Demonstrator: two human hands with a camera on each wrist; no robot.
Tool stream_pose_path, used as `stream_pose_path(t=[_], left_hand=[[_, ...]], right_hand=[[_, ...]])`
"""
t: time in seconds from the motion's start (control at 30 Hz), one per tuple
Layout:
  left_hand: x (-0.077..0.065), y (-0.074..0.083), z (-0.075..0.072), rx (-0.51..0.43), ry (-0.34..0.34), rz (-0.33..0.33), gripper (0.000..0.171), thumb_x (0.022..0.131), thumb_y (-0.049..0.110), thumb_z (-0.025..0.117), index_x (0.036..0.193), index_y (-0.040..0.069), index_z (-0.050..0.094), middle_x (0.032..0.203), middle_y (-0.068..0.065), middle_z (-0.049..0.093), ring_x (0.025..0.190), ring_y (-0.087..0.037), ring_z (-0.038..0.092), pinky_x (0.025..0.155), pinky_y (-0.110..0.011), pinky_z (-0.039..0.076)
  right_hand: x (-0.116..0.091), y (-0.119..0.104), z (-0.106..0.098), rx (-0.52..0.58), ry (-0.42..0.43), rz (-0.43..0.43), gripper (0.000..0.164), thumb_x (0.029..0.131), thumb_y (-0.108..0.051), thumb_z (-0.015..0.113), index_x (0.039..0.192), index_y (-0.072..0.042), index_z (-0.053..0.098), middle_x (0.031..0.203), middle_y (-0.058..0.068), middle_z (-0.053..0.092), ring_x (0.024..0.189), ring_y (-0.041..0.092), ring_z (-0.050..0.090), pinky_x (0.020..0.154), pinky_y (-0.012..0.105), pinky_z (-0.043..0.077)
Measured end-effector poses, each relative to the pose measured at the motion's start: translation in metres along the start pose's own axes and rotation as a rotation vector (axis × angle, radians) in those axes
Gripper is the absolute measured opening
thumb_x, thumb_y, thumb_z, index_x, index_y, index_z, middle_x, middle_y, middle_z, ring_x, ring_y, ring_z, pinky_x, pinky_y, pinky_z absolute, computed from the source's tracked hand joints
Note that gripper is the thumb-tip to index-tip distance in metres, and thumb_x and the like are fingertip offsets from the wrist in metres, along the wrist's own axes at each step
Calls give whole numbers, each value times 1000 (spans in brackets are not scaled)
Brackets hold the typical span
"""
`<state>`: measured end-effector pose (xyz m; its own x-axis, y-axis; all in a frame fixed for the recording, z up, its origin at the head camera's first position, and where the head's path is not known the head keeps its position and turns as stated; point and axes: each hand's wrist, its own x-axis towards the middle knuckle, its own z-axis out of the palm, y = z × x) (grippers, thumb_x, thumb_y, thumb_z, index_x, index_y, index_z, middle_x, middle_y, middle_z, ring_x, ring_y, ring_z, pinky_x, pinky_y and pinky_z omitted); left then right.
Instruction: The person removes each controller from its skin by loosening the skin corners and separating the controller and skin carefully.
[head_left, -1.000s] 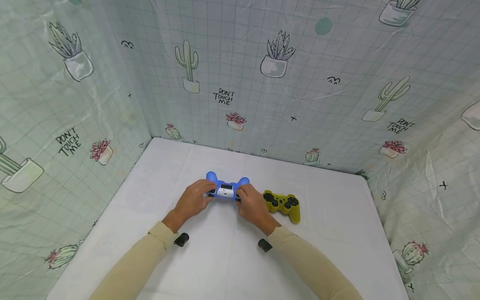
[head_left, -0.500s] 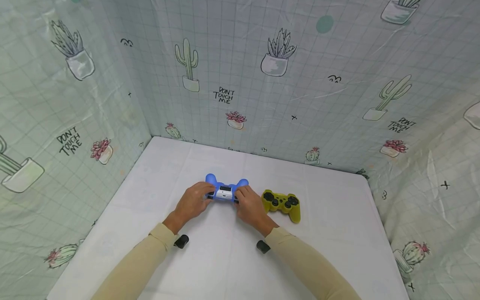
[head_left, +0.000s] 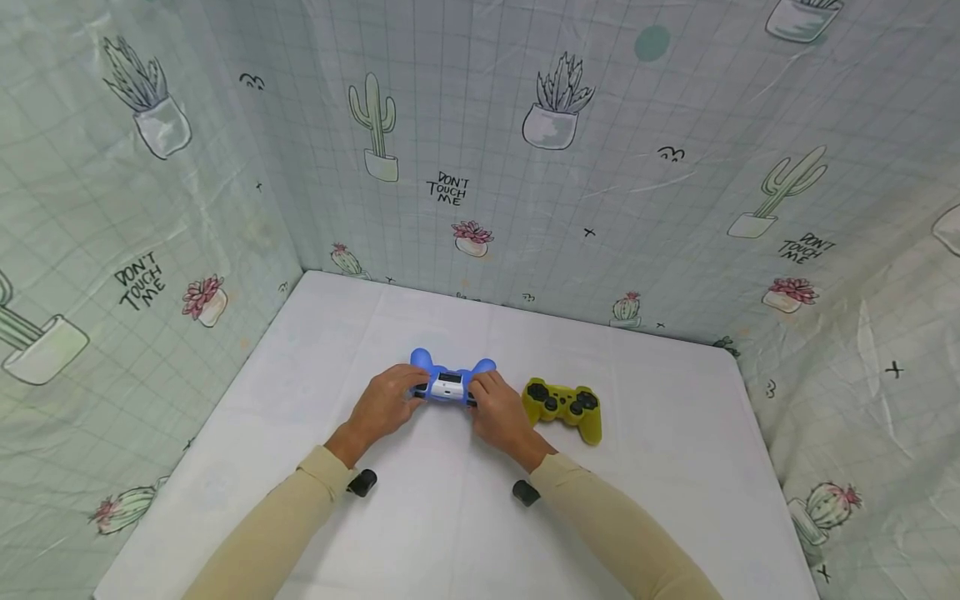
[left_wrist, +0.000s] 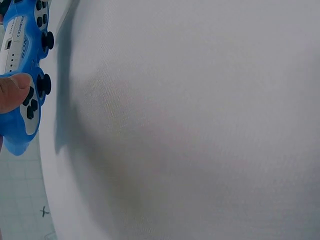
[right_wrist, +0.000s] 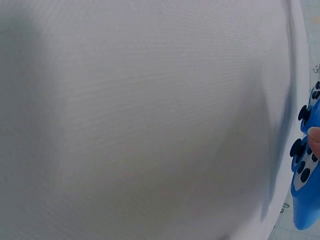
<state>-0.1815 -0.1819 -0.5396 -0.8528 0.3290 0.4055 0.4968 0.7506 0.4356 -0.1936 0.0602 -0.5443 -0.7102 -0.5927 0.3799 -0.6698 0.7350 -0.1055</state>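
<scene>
A blue and white game controller is held between both hands over the white table, its grips pointing away toward the back wall. My left hand pinches its left end, and my right hand pinches the right end. In the left wrist view the controller shows its thumbsticks turned toward the table, with the left thumb on its face near the direction buttons. The right wrist view catches part of the controller and the right thumb at its middle. Beside the right hand lies a yellow-green controller, buttons up.
The white table is enclosed by hanging cloth printed with cacti at the back and both sides. Small black wrist devices sit at the inner side of each sleeve.
Over the last second the hands and the blue controller shift very slightly left and nearer. The grip of both hands stays the same, and the yellow-green controller stays put.
</scene>
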Motion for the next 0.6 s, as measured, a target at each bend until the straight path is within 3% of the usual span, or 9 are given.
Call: stream_pose_path(t=[0.6], left_hand=[[-4,-7,6,-13,-7,10,44,72,2,93,113,3,76,117,-11,78,114,-29,72,99,-41,59]], right_hand=[[-1,2,4,71,-48,35,34,83,-13,88,111,-7,69,112,2,68,108,17,62,100,27,57]])
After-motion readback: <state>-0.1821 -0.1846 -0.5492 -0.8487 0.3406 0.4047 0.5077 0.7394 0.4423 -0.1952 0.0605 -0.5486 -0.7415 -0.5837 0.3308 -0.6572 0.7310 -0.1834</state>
